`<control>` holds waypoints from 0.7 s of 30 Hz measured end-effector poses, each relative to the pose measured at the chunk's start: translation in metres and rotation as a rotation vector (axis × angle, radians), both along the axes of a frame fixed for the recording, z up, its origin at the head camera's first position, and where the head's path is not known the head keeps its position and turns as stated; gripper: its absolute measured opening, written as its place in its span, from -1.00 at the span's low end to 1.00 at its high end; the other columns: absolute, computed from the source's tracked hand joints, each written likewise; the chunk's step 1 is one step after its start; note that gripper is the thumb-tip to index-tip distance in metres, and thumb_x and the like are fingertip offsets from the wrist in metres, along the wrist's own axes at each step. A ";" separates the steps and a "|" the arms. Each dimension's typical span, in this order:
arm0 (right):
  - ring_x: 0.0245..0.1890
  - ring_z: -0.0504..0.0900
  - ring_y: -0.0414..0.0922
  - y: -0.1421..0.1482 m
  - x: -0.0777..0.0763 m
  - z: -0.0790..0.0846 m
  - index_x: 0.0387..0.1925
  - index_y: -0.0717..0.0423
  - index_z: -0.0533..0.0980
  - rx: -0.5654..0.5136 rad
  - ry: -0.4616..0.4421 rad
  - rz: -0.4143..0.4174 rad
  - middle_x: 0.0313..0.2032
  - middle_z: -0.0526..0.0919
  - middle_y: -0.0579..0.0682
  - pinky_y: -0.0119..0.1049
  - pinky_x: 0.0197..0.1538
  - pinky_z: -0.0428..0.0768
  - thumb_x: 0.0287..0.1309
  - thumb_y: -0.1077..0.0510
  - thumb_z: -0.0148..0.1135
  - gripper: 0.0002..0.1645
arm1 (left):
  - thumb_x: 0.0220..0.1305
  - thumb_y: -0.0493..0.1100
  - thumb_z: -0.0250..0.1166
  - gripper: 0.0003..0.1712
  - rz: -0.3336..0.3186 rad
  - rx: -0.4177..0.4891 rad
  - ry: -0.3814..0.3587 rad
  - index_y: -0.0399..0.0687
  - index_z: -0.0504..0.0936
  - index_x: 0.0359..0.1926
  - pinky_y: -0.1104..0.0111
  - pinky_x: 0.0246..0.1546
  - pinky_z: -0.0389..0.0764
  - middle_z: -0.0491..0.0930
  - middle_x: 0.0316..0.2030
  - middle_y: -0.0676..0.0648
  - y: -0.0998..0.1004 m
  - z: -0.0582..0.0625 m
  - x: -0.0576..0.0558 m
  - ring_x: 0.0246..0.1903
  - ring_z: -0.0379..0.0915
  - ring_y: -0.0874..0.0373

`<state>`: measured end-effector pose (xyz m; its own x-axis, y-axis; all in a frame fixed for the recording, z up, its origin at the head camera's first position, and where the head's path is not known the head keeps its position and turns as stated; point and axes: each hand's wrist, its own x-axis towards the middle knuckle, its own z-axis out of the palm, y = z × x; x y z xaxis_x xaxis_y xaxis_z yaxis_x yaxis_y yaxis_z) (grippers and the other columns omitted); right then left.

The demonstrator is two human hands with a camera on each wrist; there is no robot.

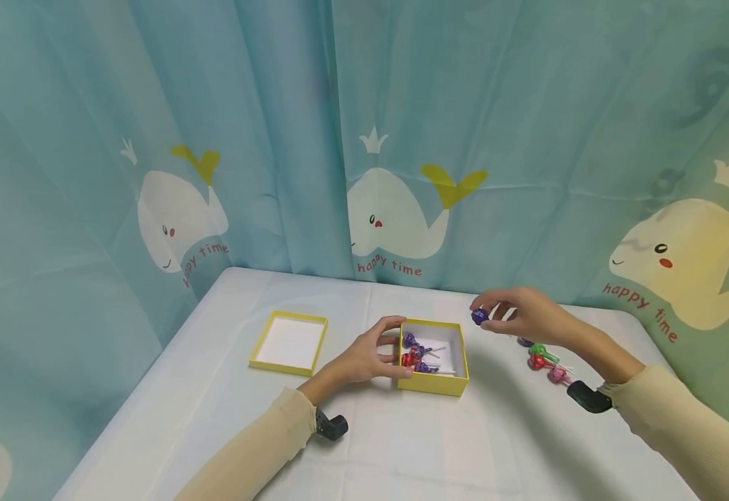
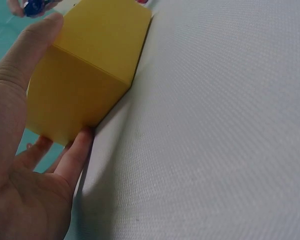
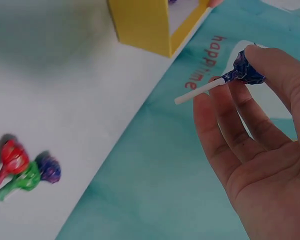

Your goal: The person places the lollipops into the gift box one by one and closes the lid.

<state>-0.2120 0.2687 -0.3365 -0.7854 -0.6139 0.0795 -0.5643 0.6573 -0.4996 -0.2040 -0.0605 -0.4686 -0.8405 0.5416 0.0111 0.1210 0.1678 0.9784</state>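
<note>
My right hand [image 1: 530,316] pinches a blue-purple wrapped lollipop [image 3: 248,69] by its candy head, above the table and to the right of a yellow box. Its white stick [image 3: 200,92] points away from the palm in the right wrist view. My left hand [image 1: 364,353] grips the yellow box [image 1: 433,384] at its left side, thumb at the front and fingers towards the back. Inside the open box lie purple lollipops [image 1: 409,341] and a red one [image 1: 409,358], with white sticks pointing right.
The yellow-rimmed box lid [image 1: 289,343] lies to the left on the white table [image 1: 364,445]. On the right are loose lollipops: green [image 3: 27,177], red [image 3: 14,157], purple [image 3: 50,170] and pink [image 1: 558,376]. A blue whale-print curtain [image 1: 289,139] hangs behind the table.
</note>
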 end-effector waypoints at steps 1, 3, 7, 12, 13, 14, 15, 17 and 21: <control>-0.25 0.70 -0.22 -0.003 -0.001 0.000 0.07 -0.01 0.65 -0.001 0.003 0.004 -0.19 0.70 -0.15 -0.41 -0.20 0.73 0.21 0.19 0.48 -0.62 | 0.08 -0.20 0.63 0.10 -0.001 -0.003 0.000 0.18 0.19 0.54 0.26 0.23 0.59 0.12 0.55 -0.11 0.000 0.001 0.000 0.44 0.24 -0.12; -0.25 0.70 -0.22 -0.010 -0.004 0.000 0.06 -0.03 0.65 0.003 0.005 0.008 -0.19 0.70 -0.15 -0.41 -0.19 0.73 0.21 0.21 0.47 -0.62 | 0.07 -0.19 0.63 0.10 0.001 -0.007 -0.001 0.20 0.20 0.54 0.27 0.23 0.59 0.13 0.55 -0.09 -0.001 0.001 0.000 0.44 0.24 -0.11; -0.24 0.72 -0.22 -0.023 -0.007 0.001 0.05 -0.04 0.66 0.000 -0.006 0.022 -0.16 0.70 -0.11 -0.39 -0.19 0.74 0.21 0.23 0.47 -0.63 | 0.08 -0.19 0.62 0.09 -0.001 -0.009 0.007 0.19 0.19 0.54 0.27 0.22 0.59 0.13 0.55 -0.10 -0.001 0.001 -0.001 0.44 0.25 -0.10; -0.25 0.73 -0.18 -0.037 -0.012 0.000 0.04 0.03 0.67 -0.040 -0.016 0.092 -0.13 0.74 -0.07 -0.36 -0.17 0.75 0.22 0.26 0.46 -0.65 | 0.08 -0.19 0.63 0.10 -0.008 -0.007 0.014 0.16 0.18 0.54 0.28 0.21 0.60 0.13 0.55 -0.13 0.000 0.001 -0.003 0.43 0.27 -0.09; -0.25 0.73 -0.17 -0.039 -0.013 -0.001 0.04 0.05 0.67 -0.048 -0.016 0.107 -0.12 0.74 -0.07 -0.36 -0.17 0.75 0.22 0.26 0.46 -0.66 | 0.08 -0.19 0.63 0.10 -0.006 -0.009 0.013 0.17 0.19 0.54 0.29 0.21 0.60 0.13 0.55 -0.12 0.000 0.001 -0.003 0.43 0.27 -0.08; -0.25 0.74 -0.16 -0.042 -0.014 -0.002 0.03 0.06 0.68 -0.056 -0.020 0.121 -0.12 0.75 -0.06 -0.35 -0.16 0.75 0.22 0.26 0.46 -0.66 | 0.07 -0.19 0.63 0.10 -0.006 -0.010 0.012 0.19 0.19 0.54 0.29 0.21 0.60 0.14 0.54 -0.11 0.000 0.001 -0.003 0.43 0.27 -0.07; -0.25 0.74 -0.14 -0.045 -0.015 -0.004 0.03 0.07 0.68 -0.064 -0.020 0.134 -0.11 0.76 -0.05 -0.34 -0.16 0.75 0.22 0.27 0.45 -0.67 | 0.08 -0.18 0.63 0.10 -0.005 -0.010 0.011 0.20 0.19 0.53 0.29 0.21 0.60 0.14 0.54 -0.10 0.000 0.000 -0.003 0.42 0.28 -0.07; -0.24 0.75 -0.11 -0.050 -0.018 -0.007 0.02 0.08 0.68 -0.073 -0.020 0.157 -0.09 0.76 -0.05 -0.33 -0.14 0.76 0.22 0.29 0.45 -0.68 | 0.08 -0.18 0.63 0.10 -0.006 -0.011 0.006 0.23 0.19 0.53 0.30 0.21 0.60 0.15 0.54 -0.08 0.000 0.000 -0.003 0.43 0.28 -0.06; -0.21 0.75 -0.08 -0.059 -0.021 -0.015 0.00 0.13 0.69 -0.076 -0.024 0.195 -0.06 0.76 -0.04 -0.33 -0.13 0.75 0.22 0.31 0.44 -0.70 | 0.09 -0.19 0.62 0.09 -0.013 -0.010 0.007 0.21 0.18 0.53 0.28 0.22 0.59 0.14 0.54 -0.10 0.000 0.000 -0.003 0.43 0.27 -0.07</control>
